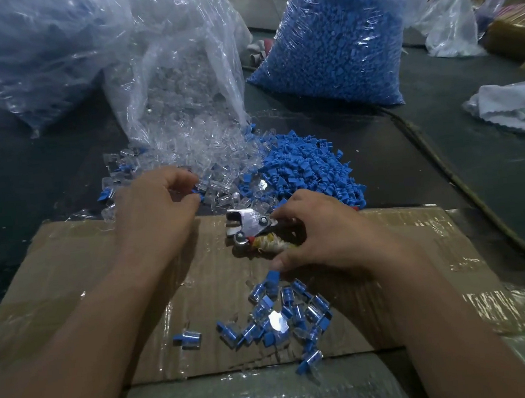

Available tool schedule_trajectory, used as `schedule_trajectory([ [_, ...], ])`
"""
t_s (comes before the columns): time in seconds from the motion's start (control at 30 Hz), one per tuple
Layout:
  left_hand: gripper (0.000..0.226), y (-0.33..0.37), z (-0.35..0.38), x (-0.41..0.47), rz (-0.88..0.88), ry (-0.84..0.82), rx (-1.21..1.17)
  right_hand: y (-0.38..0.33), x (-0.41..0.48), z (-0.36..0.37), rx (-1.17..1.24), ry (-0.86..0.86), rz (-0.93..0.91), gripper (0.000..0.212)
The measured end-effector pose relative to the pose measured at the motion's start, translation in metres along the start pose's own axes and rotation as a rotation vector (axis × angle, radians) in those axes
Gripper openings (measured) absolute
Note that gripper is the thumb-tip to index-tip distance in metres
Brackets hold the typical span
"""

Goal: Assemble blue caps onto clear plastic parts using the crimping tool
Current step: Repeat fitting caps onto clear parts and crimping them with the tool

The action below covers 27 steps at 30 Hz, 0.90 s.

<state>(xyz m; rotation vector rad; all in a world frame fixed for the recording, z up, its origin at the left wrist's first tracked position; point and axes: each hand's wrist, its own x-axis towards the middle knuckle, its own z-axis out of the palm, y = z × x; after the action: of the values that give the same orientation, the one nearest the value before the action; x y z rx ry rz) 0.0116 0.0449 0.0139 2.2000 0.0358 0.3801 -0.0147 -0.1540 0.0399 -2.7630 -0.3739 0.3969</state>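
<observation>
Clenches the right fingers point(291, 213) and thumb round the cloth-wrapped handles of the crimping tool point(249, 224), grasping it over the far edge of the cardboard sheet point(78, 268); points its metal head toward 9 o'clock. Curls the left fingers point(185, 175) toward the thumb at the near edge of the clear plastic parts point(219, 167); cannot tell whether anything is pinched there, though a speck of blue shows at the tips. Sets the left hand point(156, 209) at 9 o'clock of the right hand point(322, 230), the two apart with the tool's head between. Shows, at 6 o'clock of the right hand, a cluster of assembled pieces point(285, 315), clear bodies already capped in blue, lying on the cardboard, with one lone piece point(187, 338) at 9 o'clock of the cluster. Has the loose blue caps point(309, 168) heaped on the dark surface point(443, 162) at 12 o'clock of the right hand, touching the clear heap's 3 o'clock side. Finds, farther toward 12 o'clock, an open bag of clear parts point(179, 78) spilling into that heap, a full bag of blue caps point(335, 37) at 1 o'clock, another plastic bag point(22, 52) at 10 o'clock, and a white cloth point(515, 107) at 3 o'clock.
</observation>
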Motion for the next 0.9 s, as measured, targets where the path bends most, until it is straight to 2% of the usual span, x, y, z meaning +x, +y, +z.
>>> schedule_trajectory([
  [0.3,0.032,-0.003,0.012,0.004,0.031,-0.151,0.149,-0.001,-0.001,-0.003,0.016,0.012,-0.016,0.060],
  [0.53,0.007,-0.004,0.018,0.005,0.051,-0.167,0.275,0.000,0.000,-0.003,0.038,0.020,-0.020,0.059],
  [0.6,0.008,-0.007,0.019,0.006,0.057,-0.164,0.286,0.000,0.000,-0.003,0.056,0.035,-0.023,0.058],
  [0.73,0.025,-0.002,0.015,0.005,-0.008,-0.059,0.134,0.001,0.000,-0.003,0.144,0.099,0.004,0.038],
  [0.8,0.019,0.000,0.012,0.003,-0.068,-0.008,-0.021,0.005,0.003,-0.002,0.155,0.208,0.036,0.028],
  [0.9,0.013,0.010,0.008,-0.004,-0.157,-0.030,-0.286,0.014,0.009,0.000,0.113,0.377,0.102,0.019],
])
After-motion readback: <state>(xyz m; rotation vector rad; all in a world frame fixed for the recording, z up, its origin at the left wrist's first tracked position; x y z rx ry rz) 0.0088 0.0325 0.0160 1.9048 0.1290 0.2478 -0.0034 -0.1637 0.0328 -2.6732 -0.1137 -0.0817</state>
